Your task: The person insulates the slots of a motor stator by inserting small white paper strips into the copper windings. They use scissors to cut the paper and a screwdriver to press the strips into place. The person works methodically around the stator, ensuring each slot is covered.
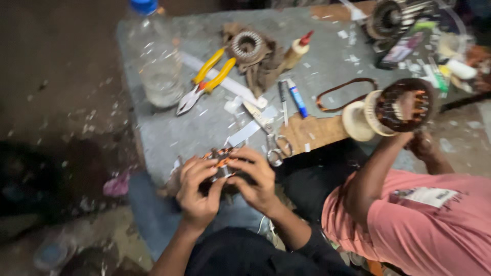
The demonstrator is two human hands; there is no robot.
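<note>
While both hands are close together at the near edge of the low table, they hold one small motor part with copper wire windings between them. The left hand grips it from the left side, with the fingers bent over its top. The right hand closes on it from the right, and its fingers lie across the windings. So both grips are narrow and closed on the same part, which sits just above the person's lap, touching the table edge or very near it; the picture is too blurred to say which.

On the table behind the hands lie scissors, just beside the right hand. Farther back are pliers with yellow handles, a clear plastic bottle with a blue cap, a small glue bottle with a red tip, and a blue pen. A round metal ring with teeth rests on a brown rag near the pliers.

At the right side, another person in a pink shirt holds up a bigger round motor core with one hand. A loop of copper wire lies on the table beside it.
</note>
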